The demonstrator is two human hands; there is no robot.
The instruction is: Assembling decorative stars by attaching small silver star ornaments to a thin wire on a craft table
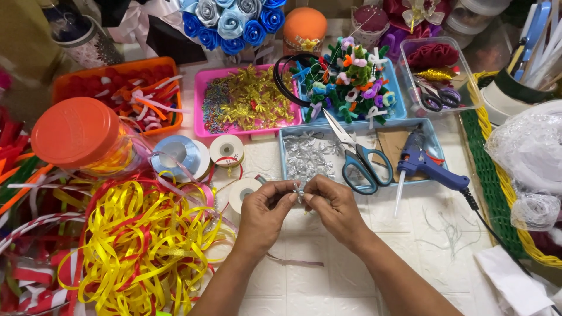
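While both hands meet at the centre of the frame, the left hand (263, 213) and right hand (333, 208) pinch a small silver ribbon bow (299, 192) between their fingers, steadying it above the desk (351, 275); scissors (358, 158) lie just above, within reach.

- Your white tiled table (328, 275) carries a pink tray (200, 105), an orange tray (175, 120) and a blue tray (436, 140).
- You see ribbon spools (227, 149) beside a yellow ribbon heap (140, 246).
- An orange-lidded jar (76, 131) lies left.
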